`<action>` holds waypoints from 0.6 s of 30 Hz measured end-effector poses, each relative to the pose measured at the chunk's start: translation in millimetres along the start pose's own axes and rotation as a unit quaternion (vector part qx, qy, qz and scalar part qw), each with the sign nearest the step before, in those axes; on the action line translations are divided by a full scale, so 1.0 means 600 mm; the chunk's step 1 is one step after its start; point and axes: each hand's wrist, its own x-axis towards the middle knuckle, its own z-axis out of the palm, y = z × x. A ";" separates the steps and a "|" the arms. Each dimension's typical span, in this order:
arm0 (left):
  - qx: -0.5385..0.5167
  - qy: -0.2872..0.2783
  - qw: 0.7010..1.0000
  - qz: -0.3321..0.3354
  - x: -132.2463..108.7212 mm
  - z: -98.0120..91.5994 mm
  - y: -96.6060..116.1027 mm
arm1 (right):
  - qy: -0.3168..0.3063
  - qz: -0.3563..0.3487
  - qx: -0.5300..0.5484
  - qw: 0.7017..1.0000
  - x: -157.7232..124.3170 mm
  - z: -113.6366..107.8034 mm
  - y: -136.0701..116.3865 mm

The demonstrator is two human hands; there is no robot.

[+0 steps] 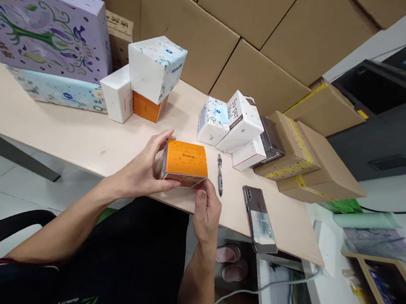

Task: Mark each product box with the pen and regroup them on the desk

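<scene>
An orange box [187, 159] with small dark print sits between my hands, near the front edge of the table. Around its left side, my left hand [141, 170] is closed, with the thumb along the near lower edge and the fingers toward the far left corner. My right hand [207, 209] has curled fingers touching the box's near right corner from below; its thumb is bent, and some fingertips are hidden. Just right of the box lies a pen [220, 174]. A phone [259, 219] in a clear case lies face down farther right.
Left of centre, a floral box [156, 67] rests on another orange box [149, 107] beside a white box [117, 93]. A large purple box [49, 24] stands far left. White boxes [240, 119] and cardboard cartons [327, 165] line the right; stacked cartons [188, 20] form the back.
</scene>
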 end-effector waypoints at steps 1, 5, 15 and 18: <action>0.014 -0.011 0.999 -0.033 -0.006 -0.005 0.001 | 0.000 0.001 0.004 1.000 0.000 0.001 -0.001; 0.070 -0.029 0.996 -0.041 -0.009 -0.020 0.013 | 0.012 -0.011 0.014 1.000 0.000 0.002 -0.004; 0.146 0.003 0.977 0.158 -0.010 0.028 -0.011 | 0.071 -0.020 -0.033 0.997 -0.010 0.002 0.025; 0.102 -0.023 0.983 0.153 -0.023 0.028 -0.004 | 0.070 -0.027 -0.084 0.994 -0.010 0.007 0.018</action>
